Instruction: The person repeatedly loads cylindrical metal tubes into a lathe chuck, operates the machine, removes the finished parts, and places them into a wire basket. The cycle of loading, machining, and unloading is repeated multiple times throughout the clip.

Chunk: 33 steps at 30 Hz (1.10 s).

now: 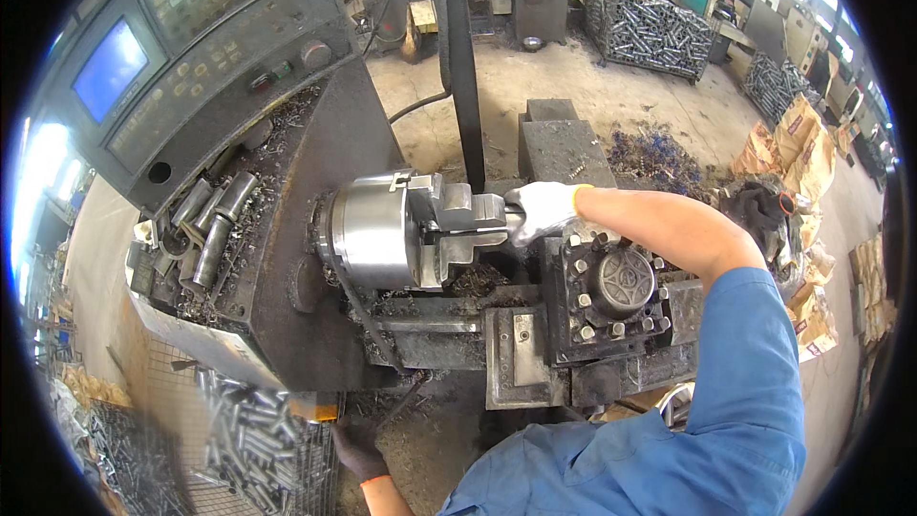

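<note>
My right hand, in a white glove with a yellow cuff, reaches across the lathe. Its fingers close round the end of a metal workpiece that sits between the jaws of the chuck. Most of that piece is hidden by the jaws and the glove. Low in the picture, my left hand wears a dark glove with an orange cuff. It is beside the machine's lower front edge, next to a yellow-orange part. The left fingers are too dark and hidden to make out.
Right of the chuck stands a tool post ringed with bolts. A control panel rises at upper left, above a ledge of loose metal cylinders. A wire basket of metal pieces is at lower left; paper sacks stand right.
</note>
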Motion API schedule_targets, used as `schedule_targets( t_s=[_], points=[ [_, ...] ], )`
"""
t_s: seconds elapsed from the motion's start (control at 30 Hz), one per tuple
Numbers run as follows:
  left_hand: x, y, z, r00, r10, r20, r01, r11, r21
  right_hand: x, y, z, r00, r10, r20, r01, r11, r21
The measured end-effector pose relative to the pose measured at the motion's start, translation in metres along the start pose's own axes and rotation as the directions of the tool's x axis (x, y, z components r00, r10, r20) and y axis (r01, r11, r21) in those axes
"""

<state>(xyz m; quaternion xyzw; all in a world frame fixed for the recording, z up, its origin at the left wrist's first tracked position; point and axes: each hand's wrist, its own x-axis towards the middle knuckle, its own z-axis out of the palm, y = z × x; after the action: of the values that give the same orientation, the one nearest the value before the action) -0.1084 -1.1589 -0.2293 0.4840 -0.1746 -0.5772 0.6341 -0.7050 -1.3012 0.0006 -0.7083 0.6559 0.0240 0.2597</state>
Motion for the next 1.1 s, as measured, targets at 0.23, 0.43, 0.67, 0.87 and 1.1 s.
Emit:
schedule_targets(
  t_s=[0.23, 0.43, 0.67, 0.87, 1.1],
  points=[
    [0.033, 0.06, -0.021, 0.955, -0.247, -0.163, 0.241, 0.969, -0.056, 0.001, -0.006, 0.003, 0.99, -0.089, -0.106, 0.092, 0.995, 0.024],
    [0.068, 0.046, -0.061, 0.992, -0.092, 0.089, 0.075, 0.981, 0.18, -0.004, -0.036, -0.002, 0.99, -0.019, -0.138, 0.009, 0.997, -0.072],
    [0.042, 0.06, -0.036, 0.979, 0.203, 0.015, -0.185, 0.852, 0.489, -0.146, -0.111, 0.011, 0.741, -0.011, -0.671, 0.12, 0.986, 0.116],
    [-0.032, 0.135, 0.141, 0.317, 0.744, 0.589, -0.825, -0.091, 0.558, -0.243, -0.159, 0.114, 0.601, -0.075, -0.796, 0.339, 0.925, 0.17],
    [0.046, 0.201, 0.44, 0.327, 0.514, 0.793, -0.715, -0.413, 0.563, -0.247, -0.144, 0.201, 0.864, 0.356, -0.356, 0.135, 0.517, 0.845]
  ],
)
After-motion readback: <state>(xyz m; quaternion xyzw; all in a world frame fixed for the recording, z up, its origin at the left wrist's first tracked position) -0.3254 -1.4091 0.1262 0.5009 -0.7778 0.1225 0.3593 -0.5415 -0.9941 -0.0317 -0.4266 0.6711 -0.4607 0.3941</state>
